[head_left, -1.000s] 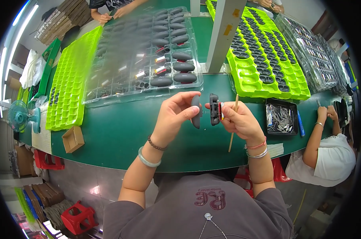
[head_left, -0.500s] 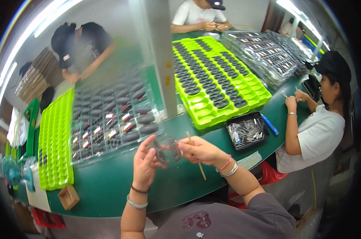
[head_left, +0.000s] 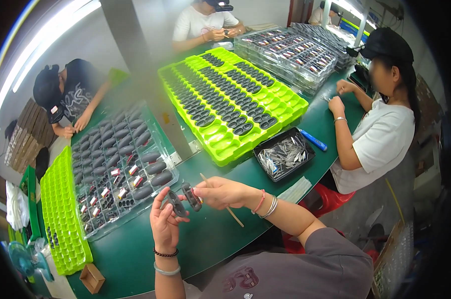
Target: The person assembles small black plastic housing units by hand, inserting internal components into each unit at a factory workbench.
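In front of me, my left hand (head_left: 166,226) is closed around a dark grey oval shell (head_left: 176,203), its hollow side showing. Right beside it, my right hand (head_left: 226,193) pinches a similar dark elongated part (head_left: 191,196) with a small red bit near the fingertips. A thin wooden stick (head_left: 235,218) also runs through the right hand, slanting down past the fingers. Whether the two dark parts touch is hard to make out. Beyond my left hand, a clear tray (head_left: 93,234) carries grey oval shells (head_left: 162,179) and small red-and-white pieces.
A lime-green tray (head_left: 289,105) of dark oval parts lies ahead, another (head_left: 61,199) at left. A black bin (head_left: 294,170) of metal pieces stands beside a blue pen-like tool (head_left: 313,140). A cardboard box (head_left: 92,279) sits near the edge. A co-worker (head_left: 375,134) works at right.
The view has swung, so the table and trays appear shifted left. My hands still hold the same parts close together; the left shell's hollow side now shows more.
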A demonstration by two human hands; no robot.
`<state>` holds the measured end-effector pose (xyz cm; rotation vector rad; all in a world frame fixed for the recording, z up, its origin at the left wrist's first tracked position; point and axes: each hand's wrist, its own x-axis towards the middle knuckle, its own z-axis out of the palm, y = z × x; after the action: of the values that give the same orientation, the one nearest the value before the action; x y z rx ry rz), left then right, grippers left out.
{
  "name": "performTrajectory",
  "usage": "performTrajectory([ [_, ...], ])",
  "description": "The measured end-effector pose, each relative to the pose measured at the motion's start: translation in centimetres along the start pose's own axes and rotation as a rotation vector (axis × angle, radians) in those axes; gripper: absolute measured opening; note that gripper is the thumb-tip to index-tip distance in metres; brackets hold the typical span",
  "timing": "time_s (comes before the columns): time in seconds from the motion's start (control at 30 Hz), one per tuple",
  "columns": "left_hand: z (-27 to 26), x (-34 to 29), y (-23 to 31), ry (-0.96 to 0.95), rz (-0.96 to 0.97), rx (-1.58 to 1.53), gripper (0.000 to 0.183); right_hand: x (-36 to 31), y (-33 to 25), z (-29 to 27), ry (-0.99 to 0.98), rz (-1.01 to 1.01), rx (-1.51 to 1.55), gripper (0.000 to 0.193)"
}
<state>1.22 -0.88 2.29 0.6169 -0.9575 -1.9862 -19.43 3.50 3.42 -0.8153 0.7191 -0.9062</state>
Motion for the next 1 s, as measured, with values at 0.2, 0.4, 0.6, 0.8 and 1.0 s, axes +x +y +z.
performTrajectory([
  [0.2, 0.1, -0.2, -0.8, 0.034, 0.005, 0.009, 0.045, -0.4, 0.2, -0.1, 0.034, 0.018, 0.009, 0.032],
  [0.4, 0.7, 1.0, -0.6, 0.042, 0.014, 0.011, 0.046, 0.0, -0.6, -1.1, 0.017, -0.004, 0.061, 0.032],
  [0.6, 0.9, 0.7, 0.5, 0.047, 0.033, -0.014, 0.043, 0.7, -0.9, -0.3, 0.031, -0.031, -0.036, 0.036],
  [0.8, 0.1, 0.0, -0.2, 0.086, -0.095, -0.017, 0.035, 2.4, 4.8, -4.9, 0.088, -0.192, -0.299, 0.037],
  [1.0, 1.0, -1.6, 1.0, 0.146, 0.004, -0.044, 0.032, -2.1, -1.5, 3.8, 0.190, -0.167, -0.040, 0.035],
])
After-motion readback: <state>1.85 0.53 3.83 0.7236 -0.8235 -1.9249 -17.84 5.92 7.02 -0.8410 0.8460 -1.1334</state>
